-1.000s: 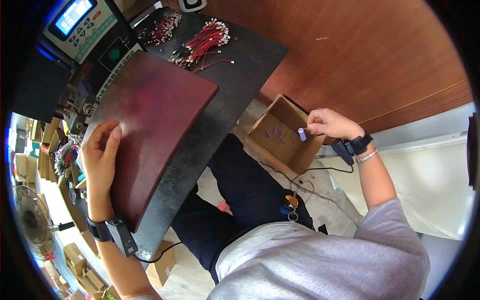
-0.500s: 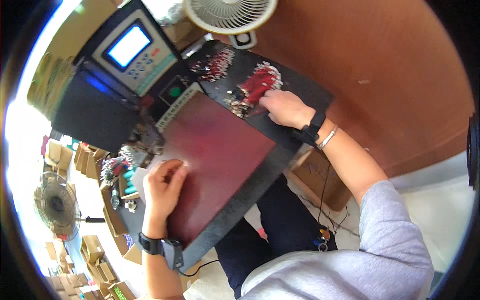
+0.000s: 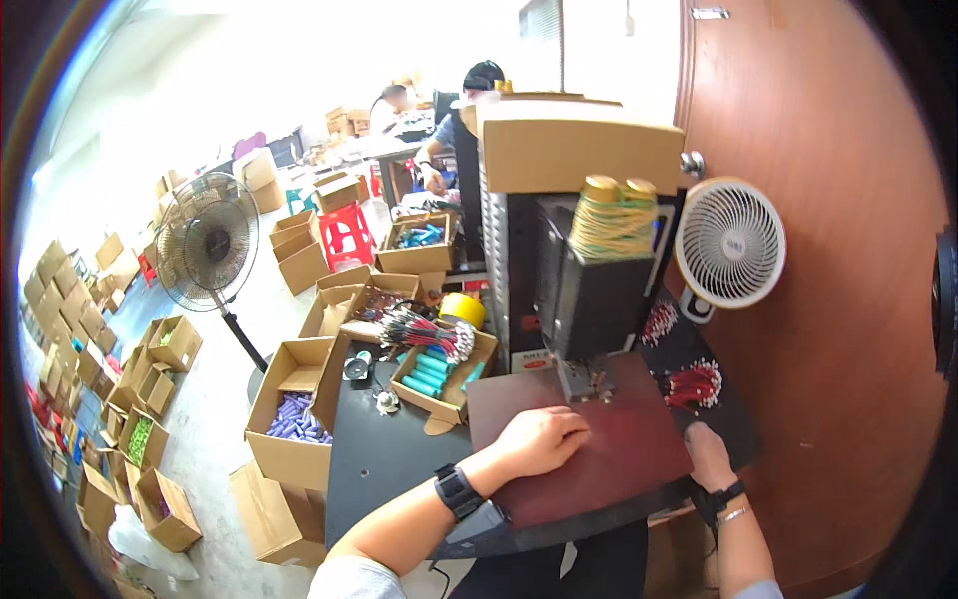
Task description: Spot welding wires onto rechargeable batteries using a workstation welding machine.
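a: fingers (image 3: pixel 571 424) of the left hand (image 3: pixel 539 439) lie loosely curled, palm down, on the dark red mat (image 3: pixel 599 449), holding nothing.

b: and the right hand (image 3: pixel 707 454)?

a: it's at the mat's right edge, just below a bundle of red wired parts (image 3: pixel 696 384) on the black table (image 3: pixel 384 464). whether those fingers grip anything, i can't tell, they're turned away.

b: boxes now, what's in them?

a: just left of the mat, an open cardboard box (image 3: pixel 439 374) with teal cylinders inside and a spray of red-wired pieces across its top. a yellow tape roll (image 3: pixel 462 309) sits behind it.

b: on the floor?

a: an open carton (image 3: pixel 289 414) beside the table holds purple cylinders. further left, a small box (image 3: pixel 140 439) with green pieces. another carton (image 3: pixel 419 243) by the red stool (image 3: pixel 344 235) shows blue items. many other cartons look open, contents unclear.

b: machine?

a: a grey press (image 3: pixel 579 290) stands at the mat's far edge, cardboard box (image 3: pixel 574 145) on top, white fan (image 3: pixel 728 245) at its right.
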The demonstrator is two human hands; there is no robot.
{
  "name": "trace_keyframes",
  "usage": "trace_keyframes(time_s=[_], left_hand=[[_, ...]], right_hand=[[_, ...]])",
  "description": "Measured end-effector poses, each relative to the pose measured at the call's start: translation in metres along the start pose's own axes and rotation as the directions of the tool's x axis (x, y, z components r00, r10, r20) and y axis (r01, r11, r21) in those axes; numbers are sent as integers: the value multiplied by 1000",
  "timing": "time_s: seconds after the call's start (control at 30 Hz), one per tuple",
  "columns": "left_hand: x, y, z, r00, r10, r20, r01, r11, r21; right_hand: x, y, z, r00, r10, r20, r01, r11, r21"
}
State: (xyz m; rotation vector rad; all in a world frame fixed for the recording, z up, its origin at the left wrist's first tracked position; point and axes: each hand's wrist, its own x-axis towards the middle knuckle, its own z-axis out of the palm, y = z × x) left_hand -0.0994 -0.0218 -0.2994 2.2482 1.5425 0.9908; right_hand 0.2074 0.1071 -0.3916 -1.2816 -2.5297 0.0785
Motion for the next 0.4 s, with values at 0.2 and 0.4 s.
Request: trace_keyframes(time_s=[0.2,0.4], left_hand=[[-4,-8,4,997,37,-73,-40,999,-37],[-5,-12,2,1000,20,1,-20,997,-72]], right_hand=[[-4,-8,-30,954,293,-63,-292,956,19],[-2,30,-19,827,477,-297,-336,844,419]])
